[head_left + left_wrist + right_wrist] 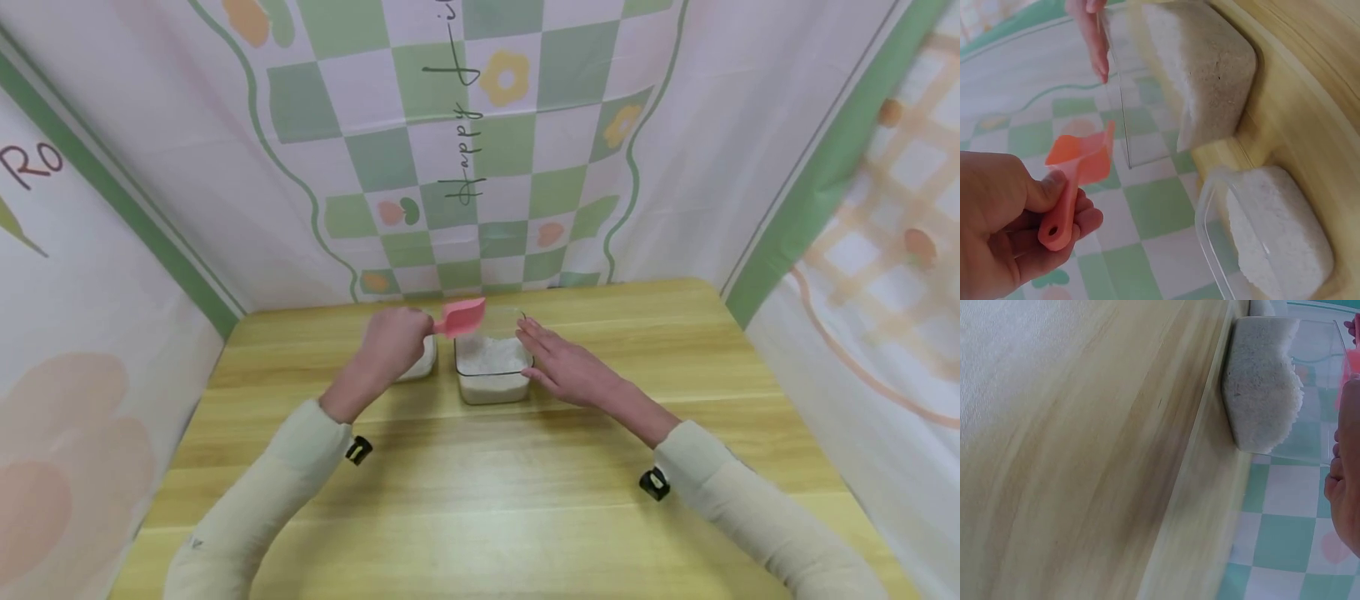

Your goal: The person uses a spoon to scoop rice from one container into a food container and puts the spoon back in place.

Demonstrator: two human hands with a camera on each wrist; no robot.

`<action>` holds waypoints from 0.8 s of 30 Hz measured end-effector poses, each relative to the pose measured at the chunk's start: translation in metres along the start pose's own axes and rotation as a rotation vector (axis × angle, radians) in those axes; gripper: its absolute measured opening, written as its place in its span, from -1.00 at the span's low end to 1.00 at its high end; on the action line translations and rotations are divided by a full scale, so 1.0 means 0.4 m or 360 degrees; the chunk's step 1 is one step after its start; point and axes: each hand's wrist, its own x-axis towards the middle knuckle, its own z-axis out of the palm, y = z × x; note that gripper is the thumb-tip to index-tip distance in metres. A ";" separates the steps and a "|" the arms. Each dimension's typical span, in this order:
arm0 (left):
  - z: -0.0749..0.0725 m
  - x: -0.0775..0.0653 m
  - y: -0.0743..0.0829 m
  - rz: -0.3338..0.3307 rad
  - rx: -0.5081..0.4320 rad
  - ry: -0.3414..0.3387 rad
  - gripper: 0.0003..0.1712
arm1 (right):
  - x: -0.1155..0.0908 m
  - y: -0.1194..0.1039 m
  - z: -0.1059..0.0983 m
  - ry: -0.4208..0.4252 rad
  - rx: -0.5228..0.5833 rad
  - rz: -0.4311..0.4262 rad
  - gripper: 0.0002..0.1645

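Light wood-grain table (480, 517) nearest. On it, clear square container (492, 390), part-filled with white grains (493, 357); right hand (573, 371) at its right rim, fingers straight. Left hand (396, 343) clamped on handle of pink plastic scoop (463, 317), held just above container's left rim. Farthest: green-and-white checkered curtain (435, 158).

Left of the glass container (492, 389), the left hand (396, 340) hides part of a plastic tub (422, 365) and most of the handle of a pink scoop (462, 317). In the left wrist view, the bottom edge crops the tub beside the container; the top edge crops the right hand (1095, 40) at its rim. In the right wrist view, the scoop beyond the container's rim is mostly cut off.
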 end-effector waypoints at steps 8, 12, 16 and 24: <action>0.009 0.032 0.041 0.0098 0.0152 -0.0110 -0.73 | 0.002 -0.001 -0.006 -0.0019 -0.0076 -0.0022 -0.20; 0.015 0.054 0.075 0.0139 0.0251 -0.0131 -0.74 | 0.001 -0.001 -0.006 -0.0014 -0.0074 -0.0019 -0.21; 0.028 0.070 0.112 0.0149 0.0407 -0.0001 -0.83 | 0.000 -0.002 -0.007 -0.0013 -0.0055 -0.0014 -0.20; 0.040 0.095 0.170 0.0152 0.0445 -0.0203 -0.46 | -0.001 -0.004 -0.011 -0.0025 -0.0044 -0.0007 -0.21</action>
